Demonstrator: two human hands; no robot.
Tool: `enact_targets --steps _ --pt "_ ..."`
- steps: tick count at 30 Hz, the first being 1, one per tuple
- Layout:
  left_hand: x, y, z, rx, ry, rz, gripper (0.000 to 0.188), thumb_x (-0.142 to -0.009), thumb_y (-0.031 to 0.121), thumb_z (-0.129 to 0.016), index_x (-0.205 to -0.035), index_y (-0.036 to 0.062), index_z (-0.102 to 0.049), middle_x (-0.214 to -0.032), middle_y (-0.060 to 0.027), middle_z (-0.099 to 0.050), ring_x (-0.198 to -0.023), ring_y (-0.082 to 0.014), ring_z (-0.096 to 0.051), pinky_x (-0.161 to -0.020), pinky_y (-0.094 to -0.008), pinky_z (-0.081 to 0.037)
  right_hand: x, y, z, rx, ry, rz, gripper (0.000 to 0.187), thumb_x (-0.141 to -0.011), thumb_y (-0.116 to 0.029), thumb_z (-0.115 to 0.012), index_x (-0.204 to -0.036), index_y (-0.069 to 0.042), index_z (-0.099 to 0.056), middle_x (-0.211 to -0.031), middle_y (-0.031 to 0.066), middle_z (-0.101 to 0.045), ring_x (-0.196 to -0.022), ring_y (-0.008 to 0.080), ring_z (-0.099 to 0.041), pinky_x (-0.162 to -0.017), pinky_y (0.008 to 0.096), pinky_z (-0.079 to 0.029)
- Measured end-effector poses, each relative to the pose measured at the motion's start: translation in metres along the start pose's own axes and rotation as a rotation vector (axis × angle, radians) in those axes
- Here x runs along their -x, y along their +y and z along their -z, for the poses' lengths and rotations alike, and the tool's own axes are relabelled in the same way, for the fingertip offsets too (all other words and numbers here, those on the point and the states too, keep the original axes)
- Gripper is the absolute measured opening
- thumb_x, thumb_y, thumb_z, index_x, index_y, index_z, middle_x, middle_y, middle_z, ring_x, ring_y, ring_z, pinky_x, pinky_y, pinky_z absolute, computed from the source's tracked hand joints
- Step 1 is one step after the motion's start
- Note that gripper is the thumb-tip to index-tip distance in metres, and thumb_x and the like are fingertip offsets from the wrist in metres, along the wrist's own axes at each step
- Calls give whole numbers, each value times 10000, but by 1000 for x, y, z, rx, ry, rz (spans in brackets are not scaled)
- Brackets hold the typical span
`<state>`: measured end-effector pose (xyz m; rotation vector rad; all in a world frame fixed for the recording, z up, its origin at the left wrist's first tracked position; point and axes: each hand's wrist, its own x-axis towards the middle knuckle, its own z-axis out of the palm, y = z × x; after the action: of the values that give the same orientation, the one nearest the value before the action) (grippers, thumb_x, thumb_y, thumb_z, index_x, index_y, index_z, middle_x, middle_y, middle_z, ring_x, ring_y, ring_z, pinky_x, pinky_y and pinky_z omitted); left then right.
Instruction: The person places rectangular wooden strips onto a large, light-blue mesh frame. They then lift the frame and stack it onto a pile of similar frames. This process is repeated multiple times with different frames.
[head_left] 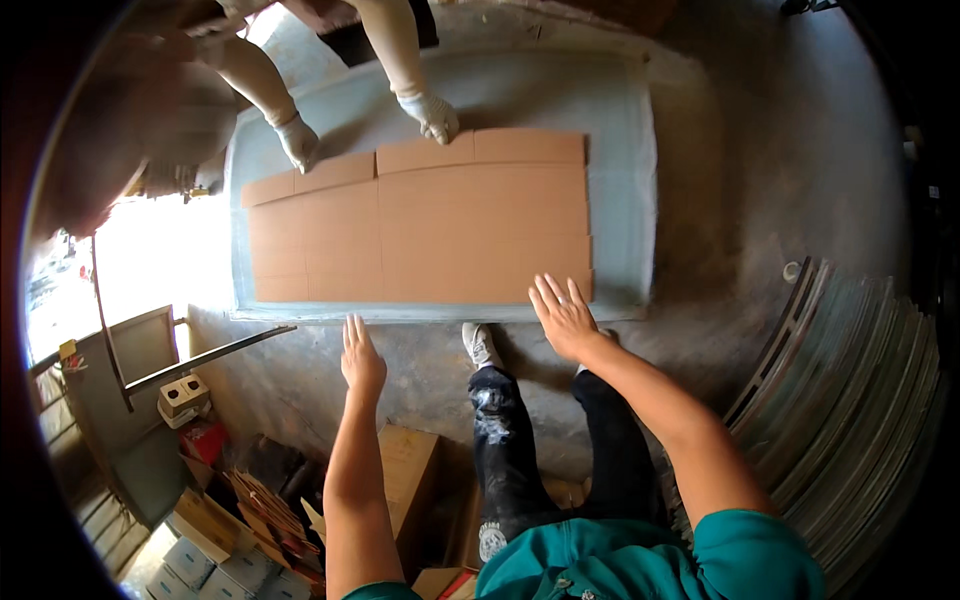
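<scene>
A large brown cardboard sheet (440, 230) lies flat on a wider pale blue-green slab (620, 200). Creases cross the cardboard, and flaps run along its far edge. My right hand (565, 318) is over the near right corner of the cardboard, fingers spread and nothing in them; whether it touches cannot be told. Just short of the slab's near edge, my left hand (361, 358) has its fingers stretched out and holds nothing. Across from me, a co-worker's two gloved hands (430, 115) are at the cardboard's far edge, one near its middle, the other further left.
Many thin upright sheets (840, 400) stand stacked at the right. Cardboard boxes (405, 470) and folded cardboard (265, 510) crowd the lower left. A metal bar (215, 352) juts toward the slab's left end. My shoes (482, 345) stand on the concrete floor close to the slab.
</scene>
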<state>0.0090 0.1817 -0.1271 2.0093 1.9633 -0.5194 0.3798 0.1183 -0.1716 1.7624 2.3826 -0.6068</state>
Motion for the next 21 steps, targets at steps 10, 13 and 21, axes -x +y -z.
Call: enact_targets --steps 10,13,21 --pt "-135 -58 -68 -336 14 -370 721 -744 -21 -541 -1396 136 -278 -1398 -96 -332 -1306 -250 -303 -1078 -589 -122 -56 -41 -63 36 -23 -102 588 -769 -108 -557 -1322 -25 -375 -1133 160 -466 -1104 297 -438 -1042 600 -191" --pt "-146 -55 -38 -290 -132 -424 683 -695 1 -560 -1338 115 -356 -1255 -112 -441 -1199 -254 -396 -1080 -586 -120 -61 -40 -31 8 -128 -129 630 -730 -123 -592 -1314 -15 -383 -1106 162 -473 -1090 305 -443 -1030 585 -224" --pt "-200 -56 -57 -233 214 -589 685 -647 -9 -570 -1303 73 -391 -1305 -146 -409 -1293 -295 -315 -1097 -557 -111 -110 -9 -45 92 16 -210 618 -718 -38 -575 -1306 -24 -386 -1335 178 -367 -1207 333 -388 -1055 519 -244"
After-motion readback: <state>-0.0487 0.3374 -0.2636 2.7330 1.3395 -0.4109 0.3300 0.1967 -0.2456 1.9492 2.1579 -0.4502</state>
